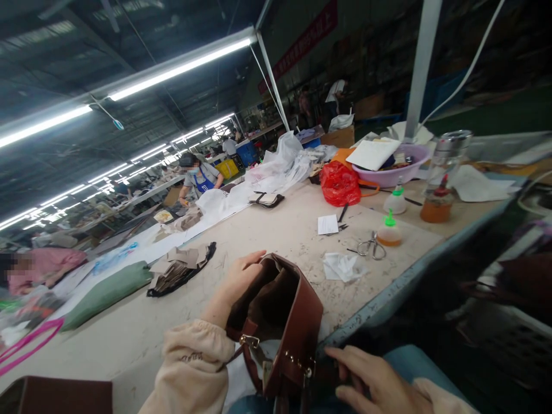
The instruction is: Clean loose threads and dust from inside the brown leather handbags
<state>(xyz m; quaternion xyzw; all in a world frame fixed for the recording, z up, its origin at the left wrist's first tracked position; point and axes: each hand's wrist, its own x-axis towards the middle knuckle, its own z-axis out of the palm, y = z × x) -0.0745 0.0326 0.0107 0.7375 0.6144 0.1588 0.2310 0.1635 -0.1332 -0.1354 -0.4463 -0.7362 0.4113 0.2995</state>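
Observation:
A brown leather handbag [297,333] stands open at the near edge of the long worktable [276,230]. My left hand [239,282] grips the bag's far rim, fingers curled into the opening. My right hand [371,382] lies low beside the bag's base, touching its strap end near the metal fittings; whether it grips anything is unclear. The bag's inside is dark.
On the table lie scissors [371,246], crumpled paper [342,265], two small glue bottles [389,232], a red plastic bag [340,183], a pink basin [390,172], a stack of leather pieces [179,270] and a green roll [107,290]. Other people work further down the table.

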